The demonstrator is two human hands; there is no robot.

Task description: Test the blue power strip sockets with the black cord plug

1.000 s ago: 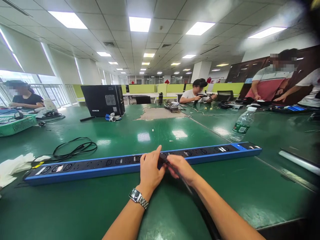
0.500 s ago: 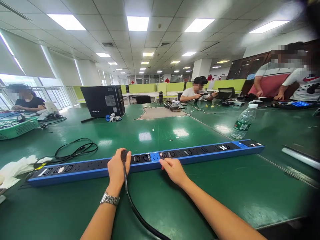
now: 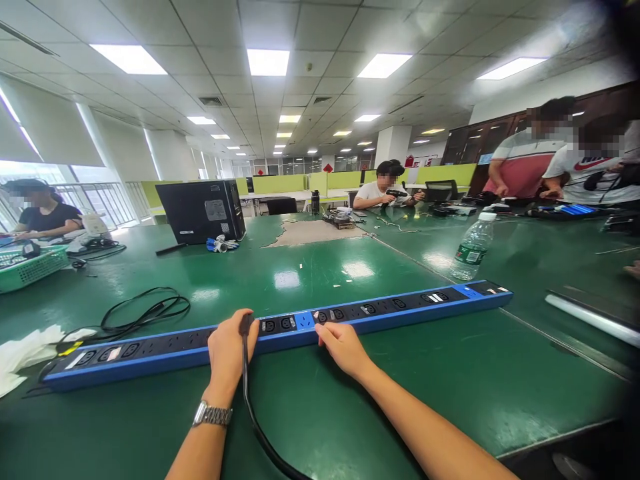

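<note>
A long blue-and-black power strip (image 3: pixel 380 318) lies across the green table, slightly aslant, with rows of sockets along its top. My left hand (image 3: pixel 231 347) is closed around a black power plug (image 3: pixel 246 325) at the strip's left-middle part. From that plug a thick black cable (image 3: pixel 256 427) runs down toward the bottom edge. How deep the plug sits in a socket is hidden by my fingers. My right hand (image 3: pixel 345 347) is closed at the strip's front edge, just right of the blue socket section (image 3: pixel 305 321). Whatever its fingers may pinch is hidden.
Behind the strip lie a coiled black cable (image 3: pixel 145 313) and a black computer case (image 3: pixel 203 212). White tissue (image 3: pixel 23 357) is at the left, near a green basket (image 3: pixel 37 267). A water bottle (image 3: pixel 473 248) stands behind the strip's right part. Several people sit or stand around the table.
The view has shifted slightly, so the strip and bottle appear further left. Both hands keep nearly the same places on the strip, the left still holding the plug.
</note>
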